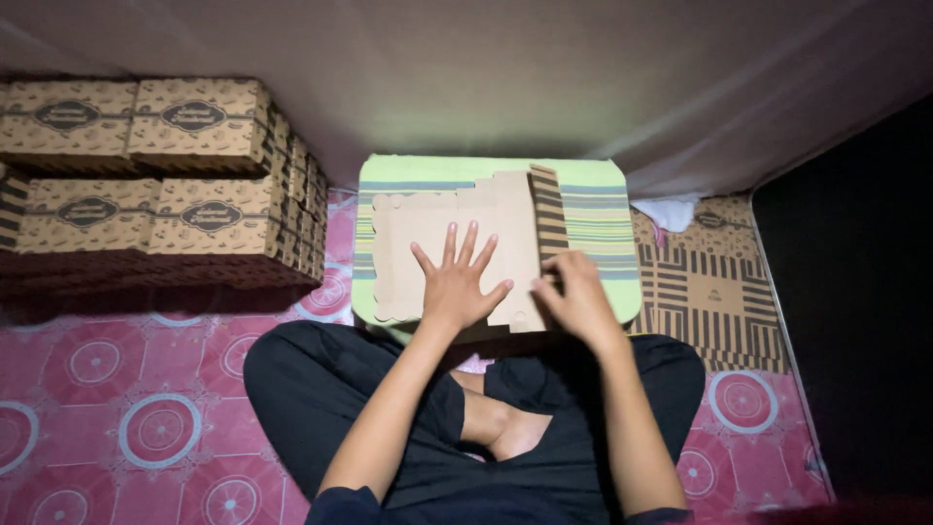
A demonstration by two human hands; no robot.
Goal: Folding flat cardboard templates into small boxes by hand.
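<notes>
The left hand [457, 282] lay flat, fingers spread, pinning the box blank [457, 253] on the small table [593, 209]. The right hand [575, 292] pinched its striped flap [547, 209] — best creased firmly along the score, blank held still.

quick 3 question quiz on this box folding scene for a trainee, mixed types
1. True or false: the left hand lies flat, fingers spread, on the cardboard blank.
2. The right hand grips which part? A) the striped flap side B) a finished box
3. Where are the stacked boxes?

Key: 1 true. 2 A. 3 On the person's left, on the floor mat.
</notes>
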